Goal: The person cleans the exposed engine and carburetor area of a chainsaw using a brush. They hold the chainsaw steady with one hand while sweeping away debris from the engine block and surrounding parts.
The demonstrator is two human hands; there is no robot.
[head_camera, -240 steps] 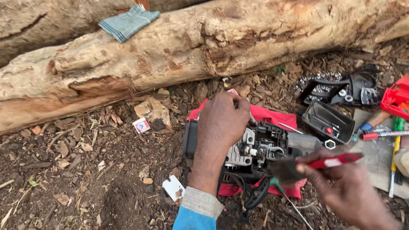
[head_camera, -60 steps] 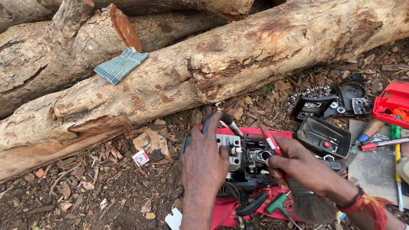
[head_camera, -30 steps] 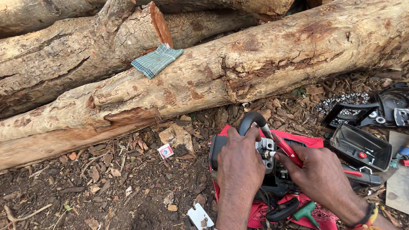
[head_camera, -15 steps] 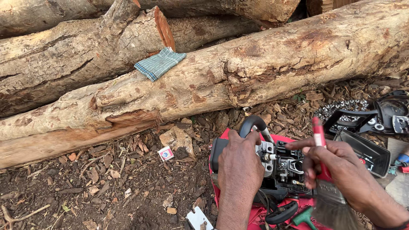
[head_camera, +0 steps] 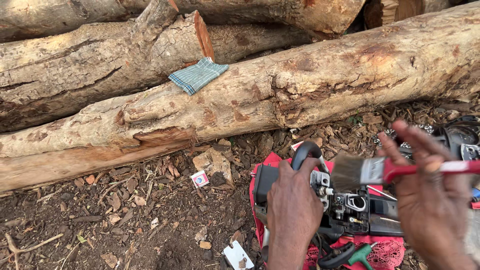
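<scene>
Both hands [head_camera: 295,210] bare, no gloves, no sleeves visible.

The right hand [head_camera: 430,195] swung the paintbrush [head_camera: 380,171] round, so its bristles pointed left over the engine [head_camera: 350,210] instead of hanging down. The left hand [head_camera: 295,210] slid lower on the black handle [head_camera: 306,151].

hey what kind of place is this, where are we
Most likely an outdoor wood-cutting spot: big felled logs lie on bare ground strewn with bark chips, and an opened chainsaw engine rests on a red cloth.
</scene>
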